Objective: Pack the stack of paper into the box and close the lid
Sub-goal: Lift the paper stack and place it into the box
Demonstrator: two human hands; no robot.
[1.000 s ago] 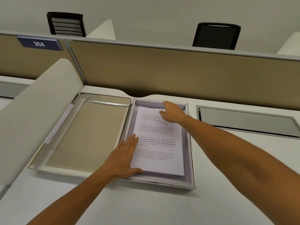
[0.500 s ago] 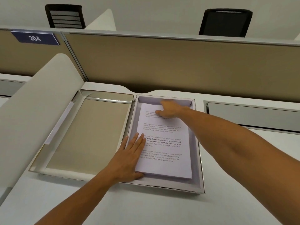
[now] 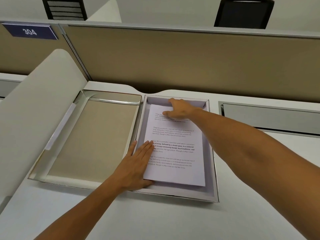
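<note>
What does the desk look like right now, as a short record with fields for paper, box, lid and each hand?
paper: white printed stack of paper, lying flat inside the box
box: shallow white cardboard box, open on the desk
lid: beige-lined hinged lid, folded open to the left
left hand: left hand, flat on the stack's left edge
right hand: right hand, pressing the stack's far end

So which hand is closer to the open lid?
Left. The left hand lies at the paper's left edge, right beside the lid. The right hand rests on the paper's far end.
</note>
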